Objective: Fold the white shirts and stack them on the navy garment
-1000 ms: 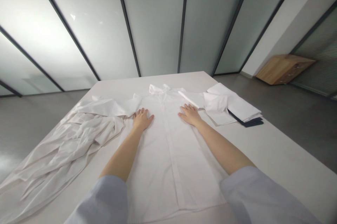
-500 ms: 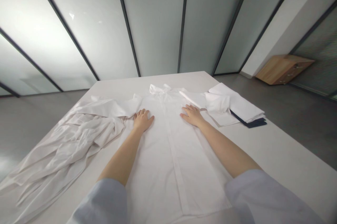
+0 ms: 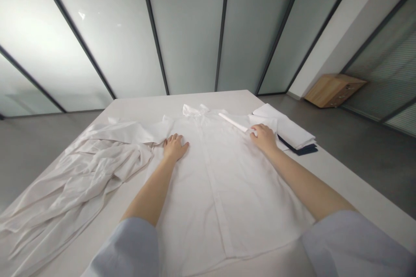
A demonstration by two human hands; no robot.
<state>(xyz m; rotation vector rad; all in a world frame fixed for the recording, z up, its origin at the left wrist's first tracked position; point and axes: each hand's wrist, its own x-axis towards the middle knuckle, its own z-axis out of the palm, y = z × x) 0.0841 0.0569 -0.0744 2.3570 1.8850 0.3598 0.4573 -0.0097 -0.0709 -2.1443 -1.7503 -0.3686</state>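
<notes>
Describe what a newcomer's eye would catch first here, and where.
The white fabric shirt spread down the middle of the pale table probably comes first, the bare left hand flat on it, the bare right hand at its right side. Next come a crumpled white cloth heap at left and dark navy fabric beneath folded white cloth at right.

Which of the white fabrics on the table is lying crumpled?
The loose heap left of the shirt; the shirt is spread out and the white stack is folded.
</notes>
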